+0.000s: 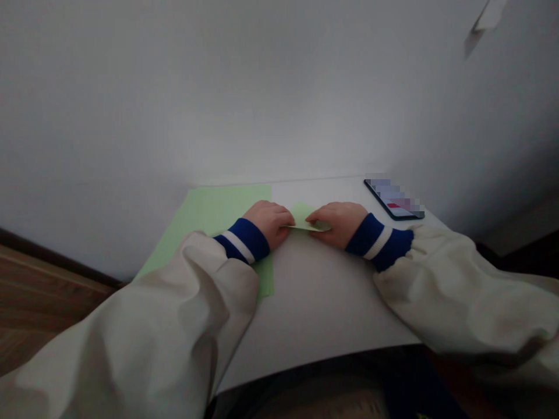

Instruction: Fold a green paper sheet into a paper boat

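A small folded piece of pale green paper lies on the white table, pinched between both hands. My left hand grips its left end, and my right hand presses its right part with the fingertips. The paper's folded shape is partly hidden by my fingers. To the left, a larger flat sheet of pale green paper lies on the table, running under my left forearm. Blue-and-white ribbed cuffs and baggy cream sleeves cover both arms.
A black smartphone lies face up at the far right of the table, its screen blurred. A white wall rises behind the table. A wooden floor shows low on the left, and the table's near edge curves below my arms.
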A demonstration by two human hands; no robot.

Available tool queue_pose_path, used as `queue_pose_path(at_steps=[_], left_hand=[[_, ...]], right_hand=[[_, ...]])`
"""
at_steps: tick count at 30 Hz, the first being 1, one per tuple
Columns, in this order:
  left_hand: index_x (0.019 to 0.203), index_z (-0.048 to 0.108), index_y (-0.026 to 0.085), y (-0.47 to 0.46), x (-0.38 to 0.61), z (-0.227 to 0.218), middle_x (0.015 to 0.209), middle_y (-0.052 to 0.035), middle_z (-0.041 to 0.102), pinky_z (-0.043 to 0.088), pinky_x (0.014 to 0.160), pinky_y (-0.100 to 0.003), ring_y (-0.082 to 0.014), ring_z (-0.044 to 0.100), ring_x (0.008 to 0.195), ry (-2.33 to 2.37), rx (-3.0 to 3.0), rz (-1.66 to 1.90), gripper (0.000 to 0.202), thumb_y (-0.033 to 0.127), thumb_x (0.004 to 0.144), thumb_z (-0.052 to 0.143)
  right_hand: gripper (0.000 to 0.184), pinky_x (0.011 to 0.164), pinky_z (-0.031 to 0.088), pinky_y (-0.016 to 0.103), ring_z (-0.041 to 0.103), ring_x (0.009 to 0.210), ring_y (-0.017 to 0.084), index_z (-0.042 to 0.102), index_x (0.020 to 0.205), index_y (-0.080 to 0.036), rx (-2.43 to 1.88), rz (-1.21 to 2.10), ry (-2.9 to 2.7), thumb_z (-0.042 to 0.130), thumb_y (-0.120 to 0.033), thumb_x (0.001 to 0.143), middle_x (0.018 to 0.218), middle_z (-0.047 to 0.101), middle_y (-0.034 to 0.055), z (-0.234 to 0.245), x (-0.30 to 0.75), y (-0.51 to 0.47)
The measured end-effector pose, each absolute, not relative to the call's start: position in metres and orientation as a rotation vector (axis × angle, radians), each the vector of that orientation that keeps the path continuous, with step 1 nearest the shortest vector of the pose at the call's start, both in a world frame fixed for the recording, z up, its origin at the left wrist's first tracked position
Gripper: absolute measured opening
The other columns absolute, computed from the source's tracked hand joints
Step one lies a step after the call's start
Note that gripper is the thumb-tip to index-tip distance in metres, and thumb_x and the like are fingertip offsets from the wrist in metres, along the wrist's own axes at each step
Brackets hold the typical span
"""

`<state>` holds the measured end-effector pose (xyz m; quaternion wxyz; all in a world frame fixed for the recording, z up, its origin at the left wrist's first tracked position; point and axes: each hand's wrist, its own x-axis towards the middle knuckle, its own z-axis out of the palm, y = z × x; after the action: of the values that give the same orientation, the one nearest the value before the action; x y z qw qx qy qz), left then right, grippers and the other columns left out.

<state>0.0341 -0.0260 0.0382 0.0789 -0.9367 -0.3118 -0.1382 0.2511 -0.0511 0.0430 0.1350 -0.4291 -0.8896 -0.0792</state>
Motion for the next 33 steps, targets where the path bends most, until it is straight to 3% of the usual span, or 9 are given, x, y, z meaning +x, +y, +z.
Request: queue_pose_path(at_steps=[5, 10, 14, 18, 23, 33], left_hand=[[0.085, 0.065, 0.015, -0.027, 0.035, 0.036, 0.085, -0.0067, 0.067, 0.046, 0.075, -0.032, -0.0201, 0.062, 0.079, -1.028, -2.783, -0.369, 0.024, 0.014, 0.068, 0.048], [0.076, 0.063, 0.015, -0.027, 0.035, 0.037, 0.080, -0.0070, 0.064, 0.045, 0.071, -0.032, -0.0207, 0.058, 0.076, -1.021, -2.733, -0.342, 0.016, 0.016, 0.068, 0.050], [0.079, 0.063, 0.017, -0.027, 0.034, 0.036, 0.080, -0.0057, 0.063, 0.043, 0.069, -0.031, -0.0197, 0.055, 0.075, -0.894, -2.767, -0.389, 0.015, 0.027, 0.076, 0.052], [0.076, 0.062, 0.014, -0.028, 0.035, 0.035, 0.075, -0.0068, 0.060, 0.042, 0.068, -0.029, -0.0178, 0.054, 0.072, -0.905, -2.804, -0.354, 0.022, 0.027, 0.084, 0.046], [0.069, 0.059, 0.013, -0.028, 0.035, 0.035, 0.070, -0.0059, 0.057, 0.041, 0.065, -0.028, -0.0166, 0.052, 0.068, -1.016, -2.829, -0.338, 0.024, 0.028, 0.084, 0.046], [0.067, 0.055, 0.015, -0.032, 0.035, 0.036, 0.065, -0.0018, 0.050, 0.035, 0.058, -0.026, -0.0135, 0.044, 0.061, -1.370, -2.865, -0.320, 0.024, 0.032, 0.081, 0.047]], right_hand=[[0.023, 0.073, 0.043, 0.027, 0.060, 0.092, 0.018, 0.066, 0.095, -0.024, -1.175, -0.167, -2.628, 0.049, -0.032, 0.081, 0.098, 0.068, 0.0006, 0.040, 0.256, -0.048], [0.026, 0.068, 0.041, 0.028, 0.060, 0.087, 0.018, 0.067, 0.092, -0.023, -1.236, -0.218, -2.681, 0.045, -0.034, 0.085, 0.094, 0.069, 0.0020, 0.043, 0.255, -0.049], [0.029, 0.062, 0.037, 0.027, 0.059, 0.085, 0.017, 0.067, 0.090, -0.022, -1.244, -0.247, -2.694, 0.042, -0.037, 0.087, 0.091, 0.068, 0.0022, 0.045, 0.254, -0.052], [0.031, 0.059, 0.033, 0.027, 0.058, 0.079, 0.016, 0.066, 0.084, -0.020, -1.256, -0.266, -2.701, 0.041, -0.038, 0.087, 0.083, 0.066, 0.0037, 0.046, 0.253, -0.052], [0.031, 0.060, 0.033, 0.027, 0.055, 0.071, 0.015, 0.065, 0.076, -0.018, -1.278, -0.208, -2.732, 0.043, -0.038, 0.086, 0.075, 0.063, 0.0048, 0.047, 0.255, -0.047], [0.019, 0.062, 0.036, 0.025, 0.052, 0.067, 0.012, 0.066, 0.073, -0.019, -1.413, 0.047, -2.690, 0.050, -0.029, 0.076, 0.078, 0.061, 0.0036, 0.045, 0.265, -0.041]])
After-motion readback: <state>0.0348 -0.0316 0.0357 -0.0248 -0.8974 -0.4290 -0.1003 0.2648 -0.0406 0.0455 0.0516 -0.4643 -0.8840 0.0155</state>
